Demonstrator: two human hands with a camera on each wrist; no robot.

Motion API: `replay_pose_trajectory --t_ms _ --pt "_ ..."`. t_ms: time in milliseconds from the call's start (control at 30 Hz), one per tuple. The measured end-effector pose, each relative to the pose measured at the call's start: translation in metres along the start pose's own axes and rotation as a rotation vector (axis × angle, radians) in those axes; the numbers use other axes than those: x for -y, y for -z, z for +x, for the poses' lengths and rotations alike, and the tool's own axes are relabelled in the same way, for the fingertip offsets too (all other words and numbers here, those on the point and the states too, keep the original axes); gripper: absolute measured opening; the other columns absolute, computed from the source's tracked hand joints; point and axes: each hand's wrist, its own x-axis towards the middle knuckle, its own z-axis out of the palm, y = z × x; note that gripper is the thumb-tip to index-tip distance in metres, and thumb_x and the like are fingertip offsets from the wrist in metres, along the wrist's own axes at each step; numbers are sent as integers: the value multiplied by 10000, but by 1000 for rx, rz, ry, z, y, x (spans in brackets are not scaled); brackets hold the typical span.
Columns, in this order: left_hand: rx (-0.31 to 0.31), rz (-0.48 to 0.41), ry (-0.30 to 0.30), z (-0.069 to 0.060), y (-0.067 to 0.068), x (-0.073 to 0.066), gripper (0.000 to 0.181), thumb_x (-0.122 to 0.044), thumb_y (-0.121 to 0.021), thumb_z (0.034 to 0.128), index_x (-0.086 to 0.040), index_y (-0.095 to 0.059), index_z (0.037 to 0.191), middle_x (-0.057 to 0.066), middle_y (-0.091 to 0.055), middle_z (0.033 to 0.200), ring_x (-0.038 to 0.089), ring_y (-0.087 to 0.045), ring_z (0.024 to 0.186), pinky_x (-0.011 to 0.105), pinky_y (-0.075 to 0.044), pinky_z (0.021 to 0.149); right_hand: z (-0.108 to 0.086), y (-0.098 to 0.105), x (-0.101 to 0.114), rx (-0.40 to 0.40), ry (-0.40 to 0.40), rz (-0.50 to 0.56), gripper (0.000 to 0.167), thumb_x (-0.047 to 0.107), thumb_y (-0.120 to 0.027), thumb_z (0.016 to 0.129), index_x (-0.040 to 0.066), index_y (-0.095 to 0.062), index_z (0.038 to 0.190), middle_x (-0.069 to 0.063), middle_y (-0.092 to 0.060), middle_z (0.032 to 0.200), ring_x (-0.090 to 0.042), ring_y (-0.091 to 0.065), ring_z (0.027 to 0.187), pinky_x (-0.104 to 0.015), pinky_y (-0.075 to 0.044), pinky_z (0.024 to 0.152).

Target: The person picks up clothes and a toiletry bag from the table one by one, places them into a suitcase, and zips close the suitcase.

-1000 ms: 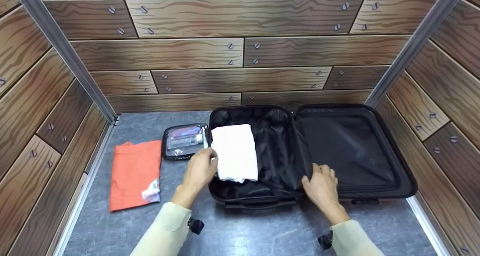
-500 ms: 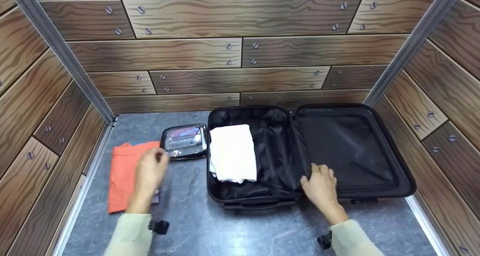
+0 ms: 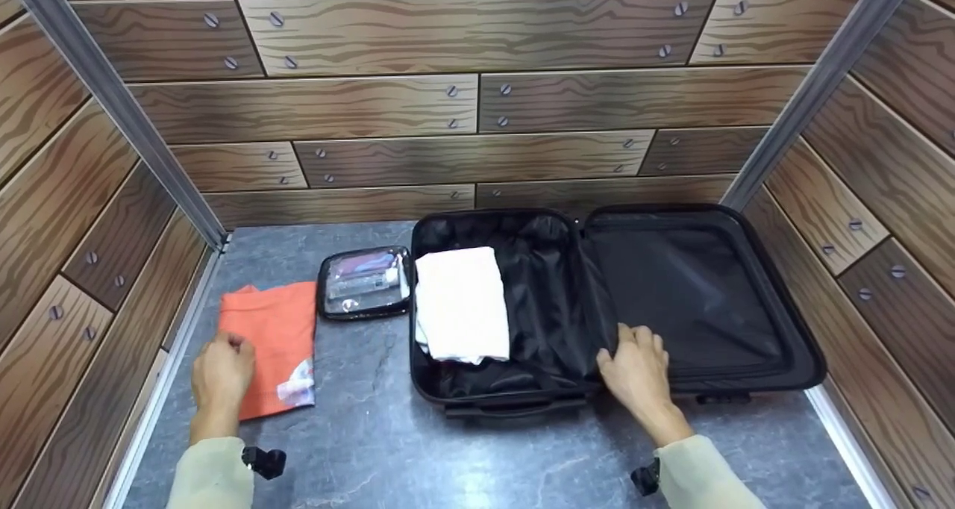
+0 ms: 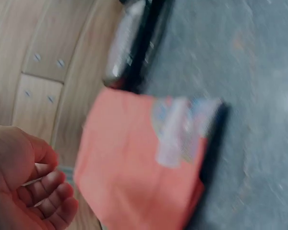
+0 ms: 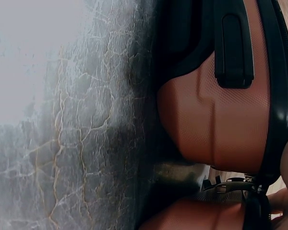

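Note:
My left hand (image 3: 222, 371) hovers at the left side of a folded orange T-shirt (image 3: 280, 330) with a pale print at one corner. In the left wrist view its fingers (image 4: 48, 191) curl loosely, holding nothing, apart from the shirt. A black-lined suitcase (image 3: 541, 307) lies spread out, a folded white garment (image 3: 462, 304) in the left part of its nearer half. Where the two halves meet, my right hand (image 3: 638, 363) grips the black fabric flap (image 3: 597, 300), thumb on one side and fingers on the other. The right wrist view shows mostly the suitcase's reddish shell (image 5: 221, 124).
A clear, black-edged toiletry pouch (image 3: 364, 283) with small items inside lies between the shirt and the suitcase. The suitcase's other half (image 3: 694, 300) extends right. Wood-patterned walls (image 3: 358, 106) enclose the grey marbled floor (image 3: 388, 449).
My left hand has left the white garment and swept left, past the pouch and over the orange T-shirt, to the shirt's left side. The right hand keeps its place on the flap.

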Motion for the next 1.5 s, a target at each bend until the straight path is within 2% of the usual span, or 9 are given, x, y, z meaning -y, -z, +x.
replay_pose_trajectory --t_ms 100,200,467,700,867,1100,1300,1367,1500 --pt "61 38 36 1 -3 12 375 -149 -447 994 97 -617 1219 384 -639 1200 602 -595 1122 648 -480 921 0 0 1 3 4 1 631 228 -653 992 -141 -491 1477 -341 -508 1390 -520 -441 1288 -660 -338 1095" --pt "81 63 47 2 -7 20 422 -141 -454 976 139 -584 1263 425 -607 1222 623 -566 1150 659 -466 949 0 0 1 1 2 -1 632 230 -651 990 -141 -492 1476 -338 -507 1393 -518 -438 1289 -660 -337 1097" --pt "34 88 63 2 -14 31 431 -132 -465 940 252 -526 1126 531 -543 1104 694 -540 1071 700 -438 901 1 -1 0 -6 4 -14 616 227 -649 987 -140 -506 1462 -341 -509 1395 -523 -435 1292 -662 -332 1095" --pt "39 83 70 3 -19 35 480 -156 -494 961 292 -483 1133 556 -547 1101 711 -540 1076 707 -437 913 1 -1 -1 -22 4 -13 608 225 -655 978 -137 -520 1448 -339 -519 1373 -524 -445 1273 -661 -340 1078" --pt "50 64 136 6 -21 34 563 -211 -512 996 315 -449 1185 568 -519 1155 722 -507 1130 714 -410 966 1 -1 -2 -35 3 -15 599 223 -662 972 -130 -532 1439 -340 -525 1366 -526 -453 1268 -660 -346 1073" --pt "125 44 207 12 -19 32 635 -294 -519 1034 291 -431 1266 557 -488 1260 703 -484 1196 701 -418 1017 0 -1 -2 -32 1 -14 607 224 -666 975 -131 -525 1447 -341 -525 1369 -529 -451 1274 -663 -343 1085" --pt "253 27 203 18 -12 32 669 -376 -458 1057 233 -489 1334 478 -476 1394 648 -493 1267 663 -440 1059 -1 -1 -2 -21 -12 -10 622 226 -660 979 -131 -508 1465 -339 -515 1380 -522 -440 1291 -654 -339 1092" --pt "289 -2 209 18 -11 31 679 -372 -418 1076 221 -416 1406 472 -427 1440 648 -446 1316 670 -403 1105 -1 -1 -2 -13 -13 -10 625 224 -656 983 -133 -500 1471 -340 -509 1385 -524 -434 1295 -656 -336 1093" --pt "309 -65 217 16 -11 29 648 -318 -341 1101 213 -268 1466 483 -361 1468 662 -370 1372 680 -338 1164 0 -1 -2 -16 -11 -9 621 227 -657 983 -130 -505 1468 -341 -511 1383 -526 -437 1295 -659 -335 1096"
